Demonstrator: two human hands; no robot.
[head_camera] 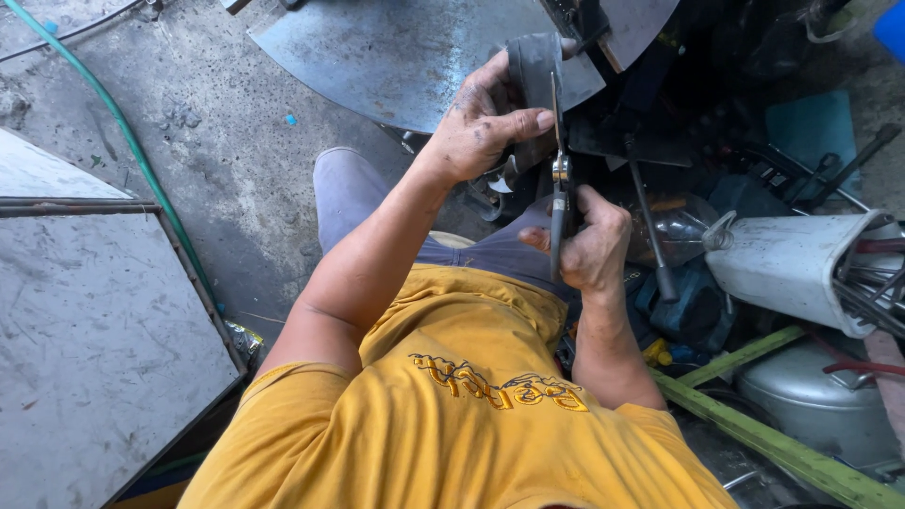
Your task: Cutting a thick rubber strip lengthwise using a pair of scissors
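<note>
**A:** Left hand point(481, 123) is up at 12 o'clock, fingers curled round a dark rubber strip point(531, 71), thumb pressed flat across it. Right hand point(592, 247) sits below at 6 o'clock from it, fist squeezed on the scissors point(560, 179).

**B:** Yeah, and the scissors' long axis runs straight 6 to 12, blades pointing up along the strip's right edge. Strip's touching the blades, so the right hand's the nearer one to the cutting line.

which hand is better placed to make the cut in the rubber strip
Right. The right hand already grips the scissors, blades at the rubber strip; the left hand holds the strip.
</note>
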